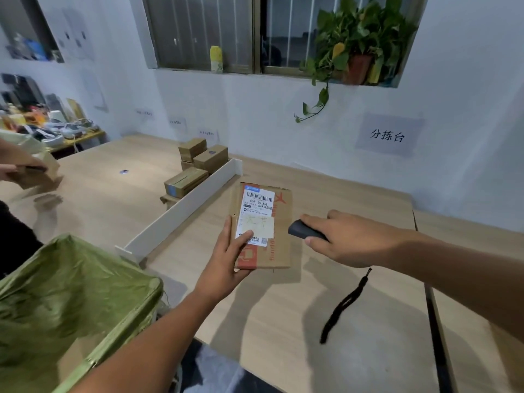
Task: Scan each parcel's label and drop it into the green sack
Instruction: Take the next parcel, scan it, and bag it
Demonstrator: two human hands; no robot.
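Two hands work over the pale wooden table [283, 344]: the left hand [224, 262] grips a flat brown cardboard parcel [281, 222] at its near corner, thumb pressed on the white shipping label [256, 212], lifted just off the table. The right hand [351, 236] has its fingers [314, 219] wrapped round a small black handheld scanner [302, 230], nose just beside the parcel, black wrist strap [344, 307] dangling. The green woven sack [71, 293] gapes open lower left.
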